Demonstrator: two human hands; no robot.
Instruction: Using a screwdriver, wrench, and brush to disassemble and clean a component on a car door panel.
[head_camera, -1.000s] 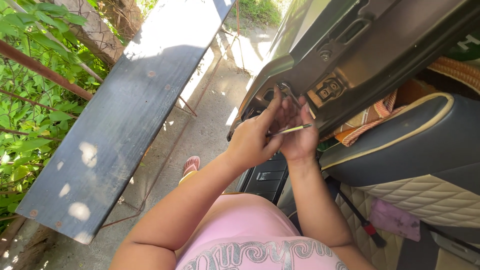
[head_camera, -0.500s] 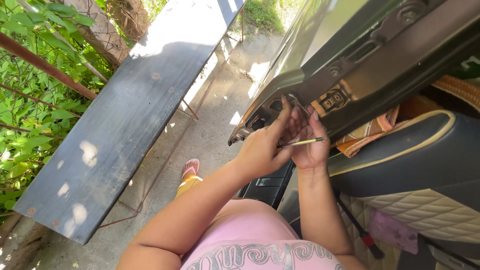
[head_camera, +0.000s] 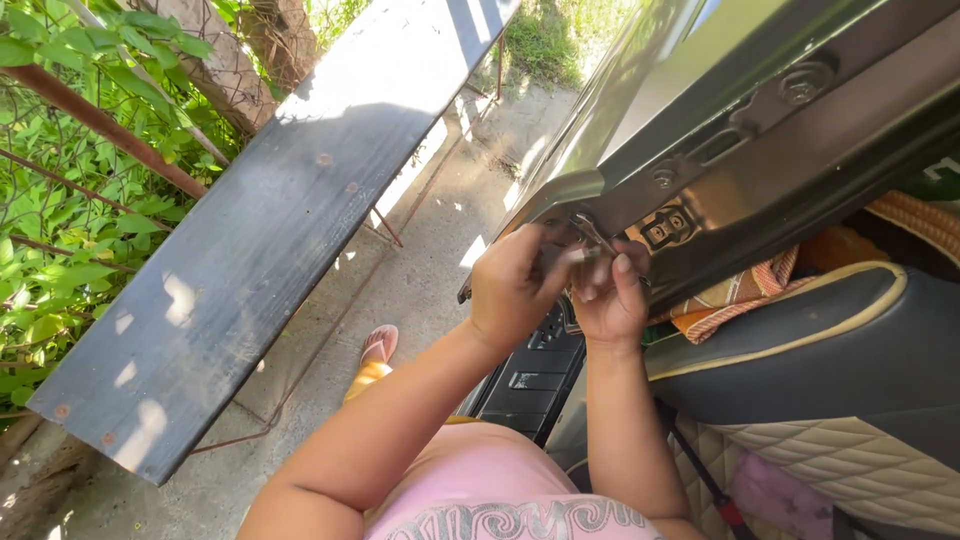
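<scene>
Both hands, left hand (head_camera: 515, 290) and right hand (head_camera: 608, 298), pinch closed on what seems a small metal part (head_camera: 583, 232) at the car door latch (head_camera: 668, 228), needing steady fine alignment next.

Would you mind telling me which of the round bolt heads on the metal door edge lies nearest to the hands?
The small bolt head just above the latch, up and right of both hands, is nearest; the larger bolt head sits farther up and right along the door edge.

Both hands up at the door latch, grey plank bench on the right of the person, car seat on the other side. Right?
Not quite. The head view shows the bench on the person's left, with the seat on the right. The rest holds: left hand and right hand are both at the door latch.
</scene>
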